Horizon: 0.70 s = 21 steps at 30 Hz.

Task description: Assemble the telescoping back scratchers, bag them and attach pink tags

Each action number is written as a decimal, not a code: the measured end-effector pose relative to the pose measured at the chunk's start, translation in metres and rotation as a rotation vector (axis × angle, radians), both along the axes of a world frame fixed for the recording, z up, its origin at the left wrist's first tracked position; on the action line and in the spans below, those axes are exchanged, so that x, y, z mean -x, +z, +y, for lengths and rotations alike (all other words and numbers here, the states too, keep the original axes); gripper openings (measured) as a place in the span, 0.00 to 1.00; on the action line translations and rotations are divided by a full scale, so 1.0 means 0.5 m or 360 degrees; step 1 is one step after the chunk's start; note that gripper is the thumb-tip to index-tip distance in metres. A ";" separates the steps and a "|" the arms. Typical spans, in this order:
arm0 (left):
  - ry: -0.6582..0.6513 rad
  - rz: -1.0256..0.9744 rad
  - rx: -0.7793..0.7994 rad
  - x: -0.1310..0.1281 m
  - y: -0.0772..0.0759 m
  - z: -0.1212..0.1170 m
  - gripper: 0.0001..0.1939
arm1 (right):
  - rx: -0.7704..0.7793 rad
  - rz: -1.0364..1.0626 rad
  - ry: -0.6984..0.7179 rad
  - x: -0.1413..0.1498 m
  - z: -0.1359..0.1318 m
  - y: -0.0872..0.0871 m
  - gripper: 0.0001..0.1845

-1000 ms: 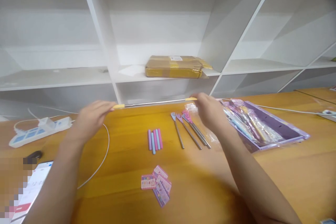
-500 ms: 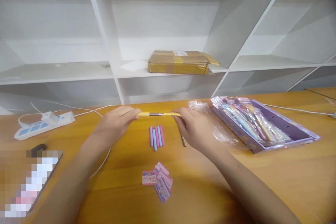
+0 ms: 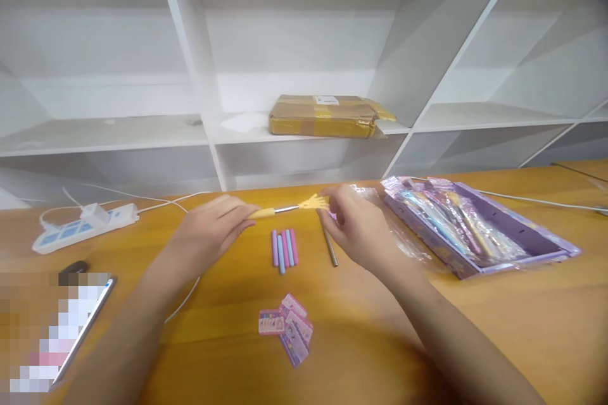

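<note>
1. Two bare hands meet over the surface point(image 3: 213, 342) at one yellow scratcher point(image 3: 286, 208), held roughly level between them.
2. Left hand point(image 3: 213, 226): its grip is closed around the end of the yellow handle point(image 3: 262, 213).
3. Right hand point(image 3: 358, 221): its grip is curled at the splayed yellow head point(image 3: 313, 202); whether the fingers pinch its tips or only sit beside them, I cannot tell.
4. Beneath the right hand, a metal rod point(image 3: 331, 249) lies partly hidden.
5. Five pink, blue and purple sticks point(image 3: 285, 248) lie side by side, nearer the wearer than the scratcher.
6. Closer still, small printed cards point(image 3: 295, 336) overlap.
7. Beyond the right hand, clear plastic point(image 3: 407, 242) lies beside a purple tray point(image 3: 500, 228) of wrapped pieces point(image 3: 439, 216).
8. Far left sits a white power strip point(image 3: 85, 231).
9. Behind, a taped carton point(image 3: 323, 119) rests on a white shelf point(image 3: 240, 134).
</note>
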<state>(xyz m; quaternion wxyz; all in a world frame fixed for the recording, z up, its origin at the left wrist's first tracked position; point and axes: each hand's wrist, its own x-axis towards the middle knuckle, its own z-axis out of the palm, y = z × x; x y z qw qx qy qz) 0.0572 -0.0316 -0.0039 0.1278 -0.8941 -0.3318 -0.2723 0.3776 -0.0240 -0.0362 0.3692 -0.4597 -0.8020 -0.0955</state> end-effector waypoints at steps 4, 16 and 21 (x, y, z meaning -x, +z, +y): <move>0.0003 0.0005 -0.0043 -0.005 -0.006 -0.007 0.10 | -0.0301 -0.0203 0.0028 -0.001 0.006 -0.005 0.09; -0.0085 0.0013 -0.0365 -0.027 -0.019 -0.002 0.08 | -0.0522 -0.0467 0.0213 0.004 0.004 -0.012 0.12; 0.0015 0.0125 -0.0512 -0.038 -0.014 -0.007 0.05 | -0.0528 -0.0450 0.0192 -0.001 0.010 -0.012 0.14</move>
